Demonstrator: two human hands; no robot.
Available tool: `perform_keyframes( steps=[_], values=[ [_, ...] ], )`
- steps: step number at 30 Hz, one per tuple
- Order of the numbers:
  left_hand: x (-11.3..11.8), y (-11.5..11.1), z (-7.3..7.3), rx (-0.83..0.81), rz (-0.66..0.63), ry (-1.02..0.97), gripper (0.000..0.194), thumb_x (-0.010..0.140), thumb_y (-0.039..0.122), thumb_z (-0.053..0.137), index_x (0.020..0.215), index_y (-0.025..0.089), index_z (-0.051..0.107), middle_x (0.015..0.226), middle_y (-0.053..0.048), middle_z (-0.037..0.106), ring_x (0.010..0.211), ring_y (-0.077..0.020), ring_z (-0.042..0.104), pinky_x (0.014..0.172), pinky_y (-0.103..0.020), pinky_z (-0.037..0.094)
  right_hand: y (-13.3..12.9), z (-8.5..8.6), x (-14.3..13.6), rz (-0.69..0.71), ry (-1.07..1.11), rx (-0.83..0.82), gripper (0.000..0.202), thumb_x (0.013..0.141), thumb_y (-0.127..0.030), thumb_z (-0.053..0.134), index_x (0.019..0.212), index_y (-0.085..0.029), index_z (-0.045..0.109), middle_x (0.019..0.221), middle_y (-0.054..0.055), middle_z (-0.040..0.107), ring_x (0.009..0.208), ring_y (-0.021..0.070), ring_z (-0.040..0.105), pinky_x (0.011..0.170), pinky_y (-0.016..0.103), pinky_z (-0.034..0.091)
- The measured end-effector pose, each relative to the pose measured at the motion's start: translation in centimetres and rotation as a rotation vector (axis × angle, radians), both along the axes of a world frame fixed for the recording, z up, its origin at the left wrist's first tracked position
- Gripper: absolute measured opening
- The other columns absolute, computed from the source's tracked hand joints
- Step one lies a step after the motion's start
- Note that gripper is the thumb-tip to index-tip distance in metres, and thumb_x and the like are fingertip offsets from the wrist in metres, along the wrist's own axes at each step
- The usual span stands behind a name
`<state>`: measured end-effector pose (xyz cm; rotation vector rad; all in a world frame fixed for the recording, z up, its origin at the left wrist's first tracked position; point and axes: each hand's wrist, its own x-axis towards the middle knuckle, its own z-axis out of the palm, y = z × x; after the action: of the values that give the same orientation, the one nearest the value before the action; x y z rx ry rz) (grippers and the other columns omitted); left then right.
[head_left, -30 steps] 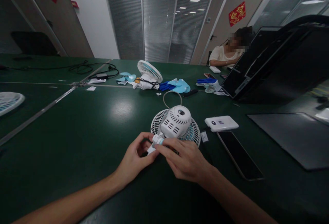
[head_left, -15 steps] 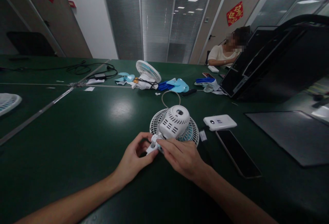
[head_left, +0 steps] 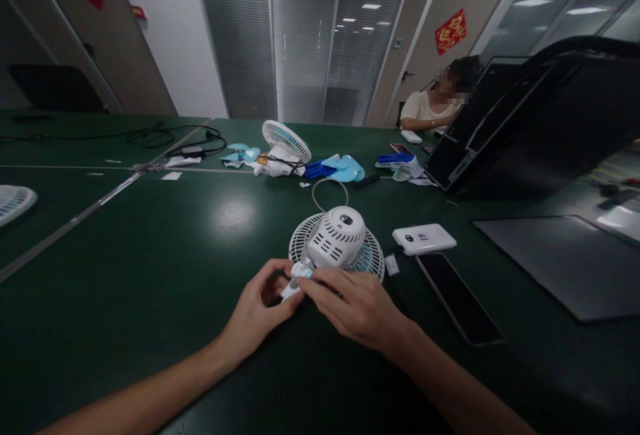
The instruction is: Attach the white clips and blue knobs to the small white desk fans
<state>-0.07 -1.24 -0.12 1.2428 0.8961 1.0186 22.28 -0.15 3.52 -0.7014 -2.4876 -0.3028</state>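
Note:
A white fan lies grille-down on the green table, its rounded motor housing on top. My left hand pinches the white bracket at the fan's near left side between thumb and fingers. At the same joint, the fingers of my right hand are closed on a small light-blue piece, partly hidden by the fingertips. A thin cable loop rises behind the fan.
Right of the fan are a white device, a dark phone and a grey mat. Farther back stand another fan, blue fan blades and a large black monitor. A person sits across the table.
My right fingers have shifted slightly left on the joint, and the light-blue piece now shows more. My left hand keeps its hold. The whole view has moved slightly.

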Motion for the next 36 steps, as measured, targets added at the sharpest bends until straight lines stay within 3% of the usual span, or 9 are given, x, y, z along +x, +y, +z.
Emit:
perform_keyframes(
  steps=[7,16,24,30,36],
  values=[
    [0.0,-0.1,0.1,0.043,0.027,0.073,0.035,0.085,0.03,0.076,0.113,0.022,0.056,0.086,0.001,0.062,0.077,-0.015,0.058,0.072,-0.024,0.049,0.1,-1.0,-0.3,0.001,0.081,-0.021,0.033,0.101,-0.013,0.049,0.133,-0.015,0.055,0.099,0.003,0.07,0.08,0.0119,0.065,0.056,0.027,0.044],
    [0.1,-0.1,0.6,0.023,0.034,0.042,0.035,0.084,0.03,0.075,0.111,0.02,0.057,0.086,0.0,0.063,0.076,-0.0153,0.058,0.071,-0.025,0.048,0.0,0.4,0.6,0.064,-0.091,-0.007,0.053,0.089,-0.008,0.048,0.141,-0.019,0.05,0.122,0.008,0.064,0.096,0.0182,0.063,0.063,0.029,0.048],
    [0.0,0.0,0.2,0.0,0.009,0.028,0.035,0.087,0.033,0.074,0.114,0.021,0.055,0.085,0.001,0.061,0.074,-0.0143,0.055,0.069,-0.025,0.045,0.1,0.4,0.5,0.018,-0.097,0.102,0.036,0.099,-0.012,0.049,0.135,-0.017,0.056,0.118,0.005,0.067,0.089,0.0148,0.064,0.057,0.027,0.047],
    [0.0,-0.1,0.5,0.015,0.007,0.067,0.033,0.087,0.032,0.074,0.112,0.022,0.055,0.082,0.003,0.058,0.074,-0.0142,0.054,0.067,-0.023,0.045,0.3,-0.7,0.0,0.025,0.024,0.008,0.034,0.101,-0.014,0.049,0.134,-0.015,0.055,0.099,0.004,0.07,0.079,0.0127,0.065,0.054,0.025,0.047],
    [0.1,-0.1,0.3,0.027,0.017,0.066,0.034,0.087,0.031,0.074,0.114,0.021,0.056,0.087,0.0,0.061,0.078,-0.016,0.058,0.072,-0.026,0.048,0.3,-1.1,0.1,0.045,0.066,-0.057,0.041,0.097,-0.014,0.049,0.139,-0.016,0.051,0.101,0.006,0.068,0.08,0.0139,0.064,0.055,0.024,0.048]
  ],
)
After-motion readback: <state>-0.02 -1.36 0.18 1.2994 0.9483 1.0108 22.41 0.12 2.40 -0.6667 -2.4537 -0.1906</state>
